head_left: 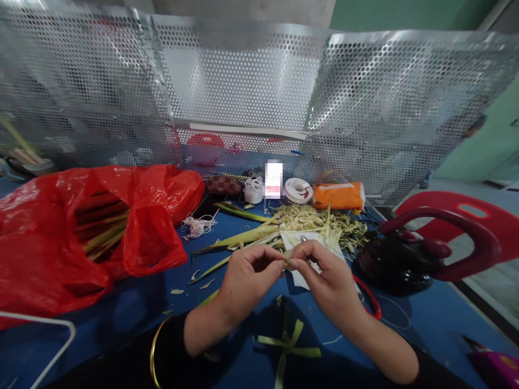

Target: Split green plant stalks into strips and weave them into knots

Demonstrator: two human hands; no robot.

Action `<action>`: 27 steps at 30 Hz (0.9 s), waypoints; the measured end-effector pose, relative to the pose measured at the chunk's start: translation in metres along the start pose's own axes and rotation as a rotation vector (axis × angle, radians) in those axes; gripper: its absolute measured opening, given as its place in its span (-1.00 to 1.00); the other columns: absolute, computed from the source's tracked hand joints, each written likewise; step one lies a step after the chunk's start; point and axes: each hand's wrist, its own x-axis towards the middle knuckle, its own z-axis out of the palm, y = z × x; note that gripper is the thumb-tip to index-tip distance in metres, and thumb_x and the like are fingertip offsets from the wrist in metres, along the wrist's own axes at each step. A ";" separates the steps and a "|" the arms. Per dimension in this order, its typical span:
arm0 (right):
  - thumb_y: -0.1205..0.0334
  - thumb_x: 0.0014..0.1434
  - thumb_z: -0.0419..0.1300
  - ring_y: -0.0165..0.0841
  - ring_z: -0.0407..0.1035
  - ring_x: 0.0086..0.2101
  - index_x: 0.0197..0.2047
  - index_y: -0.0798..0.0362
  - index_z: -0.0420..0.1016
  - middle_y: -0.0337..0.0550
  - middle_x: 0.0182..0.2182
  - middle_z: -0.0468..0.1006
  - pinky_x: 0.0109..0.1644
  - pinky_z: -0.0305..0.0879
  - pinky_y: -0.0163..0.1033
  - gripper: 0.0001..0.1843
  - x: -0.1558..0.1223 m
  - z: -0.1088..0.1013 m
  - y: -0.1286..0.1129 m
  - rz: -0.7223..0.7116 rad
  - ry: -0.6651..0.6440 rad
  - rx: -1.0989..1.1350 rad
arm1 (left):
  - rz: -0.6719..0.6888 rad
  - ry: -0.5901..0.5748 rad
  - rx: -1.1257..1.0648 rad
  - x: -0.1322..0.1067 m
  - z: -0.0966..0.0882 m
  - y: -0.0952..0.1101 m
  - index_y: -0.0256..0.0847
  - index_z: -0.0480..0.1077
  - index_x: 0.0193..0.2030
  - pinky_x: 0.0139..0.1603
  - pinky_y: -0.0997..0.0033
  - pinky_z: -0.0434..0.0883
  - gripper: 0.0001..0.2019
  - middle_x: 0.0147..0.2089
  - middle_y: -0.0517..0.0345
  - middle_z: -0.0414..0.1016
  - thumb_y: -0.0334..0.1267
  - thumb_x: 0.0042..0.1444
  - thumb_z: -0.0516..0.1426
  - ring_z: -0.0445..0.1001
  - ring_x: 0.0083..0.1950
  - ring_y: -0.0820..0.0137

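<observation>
My left hand [248, 278] and my right hand [326, 278] meet over the blue table [425, 319], fingers pinched together on a small pale strip of palm leaf [287, 258]. Both hands are closed on it. Under my right hand lies a white sheet [298, 237] with a heap of leaf trimmings [320, 219] behind it. Long green leaf stalks [243, 237] lie just beyond my left hand. A folded green leaf cross [287, 343] rests on the table between my forearms.
A red plastic bag [60, 237] full of leaf stalks fills the left. At the back stand a spool of white thread [253, 190], a tape roll [298, 190] and an orange pack [339, 195]. A dark kettle [405, 259] sits right. Perforated metal screens [251, 81] wall the table.
</observation>
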 end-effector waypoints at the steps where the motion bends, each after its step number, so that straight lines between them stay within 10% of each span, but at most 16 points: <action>1: 0.29 0.25 0.14 -0.41 0.35 -0.43 -0.37 0.01 0.37 -0.27 -0.47 0.45 -0.34 0.27 -0.31 -0.86 0.000 0.000 -0.001 0.011 0.014 0.011 | 0.026 -0.004 0.025 -0.001 0.000 0.001 -0.24 0.50 -0.46 -0.39 0.44 0.38 -0.94 -0.51 0.14 0.53 -0.30 -0.09 0.23 0.44 -0.46 0.42; 6: 0.31 0.24 0.17 -0.42 0.35 -0.45 -0.38 0.01 0.38 -0.29 -0.50 0.46 -0.36 0.28 -0.32 -0.87 0.001 0.001 0.000 0.013 0.027 0.025 | 0.081 -0.009 0.112 -0.002 0.001 0.002 -0.24 0.53 -0.46 -0.37 0.44 0.38 -0.93 -0.47 0.12 0.56 -0.31 -0.07 0.22 0.47 -0.44 0.41; 16: 0.41 0.26 0.15 -0.36 0.42 -0.31 -0.25 -0.02 0.43 -0.23 -0.36 0.53 -0.21 0.31 -0.25 -0.87 0.002 -0.001 0.004 -0.257 0.033 -0.163 | -0.269 -0.035 -0.269 0.001 -0.003 -0.002 -0.29 0.44 -0.47 -0.45 0.50 0.34 -0.85 -0.53 0.16 0.49 -0.24 -0.10 0.26 0.40 -0.54 0.51; 27: 0.45 0.23 0.17 -0.40 0.42 -0.34 -0.29 0.00 0.50 -0.23 -0.38 0.52 -0.25 0.34 -0.29 -0.84 0.002 -0.002 0.002 -0.208 -0.031 -0.056 | -0.165 -0.018 -0.142 0.004 -0.002 -0.007 -0.26 0.43 -0.51 -0.46 0.52 0.34 -0.81 -0.58 0.21 0.45 -0.19 -0.05 0.26 0.37 -0.53 0.51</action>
